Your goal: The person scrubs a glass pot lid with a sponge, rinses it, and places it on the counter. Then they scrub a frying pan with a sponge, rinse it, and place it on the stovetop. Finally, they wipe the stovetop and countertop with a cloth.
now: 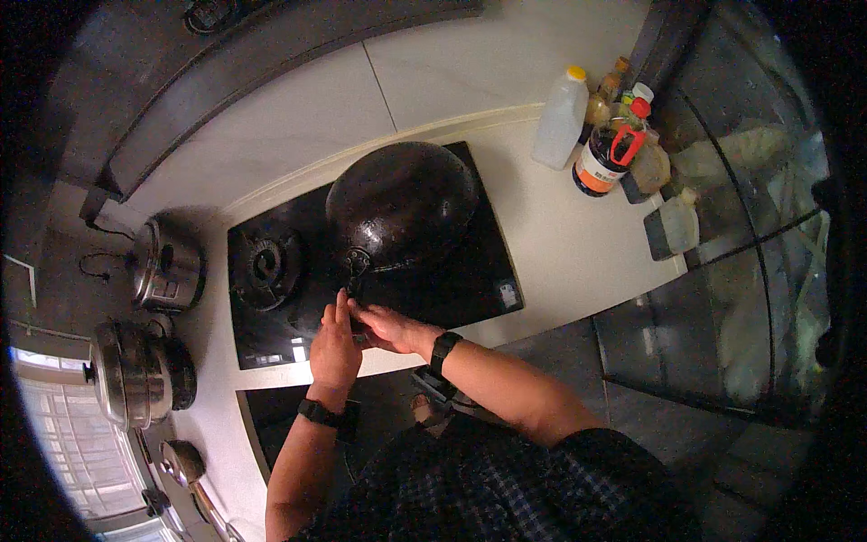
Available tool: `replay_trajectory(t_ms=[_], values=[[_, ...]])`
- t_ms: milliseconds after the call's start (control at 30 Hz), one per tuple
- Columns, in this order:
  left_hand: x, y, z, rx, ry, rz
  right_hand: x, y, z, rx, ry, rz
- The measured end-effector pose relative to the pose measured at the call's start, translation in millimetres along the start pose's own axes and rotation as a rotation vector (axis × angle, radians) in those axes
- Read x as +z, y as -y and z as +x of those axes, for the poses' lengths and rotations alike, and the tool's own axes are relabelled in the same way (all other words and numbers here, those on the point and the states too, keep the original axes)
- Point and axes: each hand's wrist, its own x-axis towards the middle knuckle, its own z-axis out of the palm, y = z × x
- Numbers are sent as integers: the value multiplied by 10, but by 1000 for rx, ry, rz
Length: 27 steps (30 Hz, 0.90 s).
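A dark wok [406,203] sits over the right side of the black glass gas hob [433,298], its riveted handle [355,271] pointing toward me. My left hand [336,349] is at the near end of this handle, fingers extended along its left side. From the right, my right hand [389,328] meets it, with the handle between the two palms. My hands hide the handle's lower end and part of the right fingers. Light glints off the wok's dark surface near the rivets.
Left of the wok is a bare burner [265,264]. A rice cooker [169,267] and a lidded steel pot [132,372] stand further left, above a ladle [183,464]. A white jug [562,118] and a red-capped sauce bottle [603,159] stand at the right, beside a dark glossy panel [718,203].
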Motion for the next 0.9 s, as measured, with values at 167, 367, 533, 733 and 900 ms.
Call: replay_trajectory(t_ms=[167, 367, 533, 733, 900], values=[[86, 23, 4, 33, -17, 24, -54, -28, 6, -2, 13, 24], [177, -32, -59, 20, 9, -1, -108, -57, -122, 37, -12, 5], [328, -76, -82, -27, 46, -104, -220, -120, -221, 25, -36, 23], [576, -69, -180, -23, 88, -271, -214, -62, -455, 101, -199, -21], [785, -104, -252, -4, 180, -419, -323, -45, -630, 219, -291, -132]])
